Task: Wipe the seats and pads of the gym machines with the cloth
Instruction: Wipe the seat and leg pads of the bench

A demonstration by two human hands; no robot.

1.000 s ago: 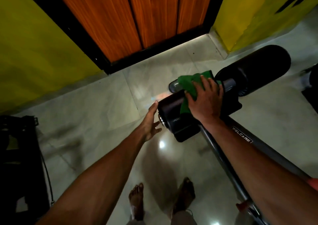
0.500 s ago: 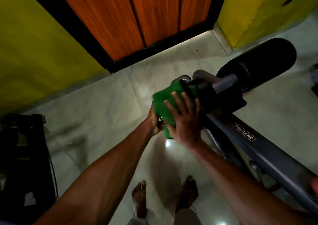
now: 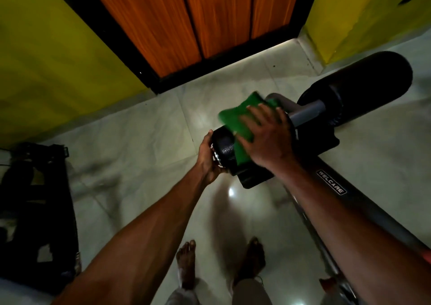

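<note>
Green cloth (image 3: 235, 122), head view: draped over top of near roller pad (image 3: 225, 149), directly under right hand (image 3: 265, 139). Right hand flat on cloth, fingers spread and near straight, pressing it onto pad; cloth's far edge sticks out past fingertips. Left hand (image 3: 207, 157) cups pad's free end, fingers curled round end cap. Grey bar (image 3: 307, 113) links it to far roller pad (image 3: 363, 85), well apart from cloth. Frame (image 3: 331, 185) marked WELCARE runs beneath right forearm. Bare feet (image 3: 186, 262) on tiled floor (image 3: 140, 141).

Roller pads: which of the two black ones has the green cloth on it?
The nearer roller pad, under the green cloth; the farther roller pad is bare and untouched.
</note>
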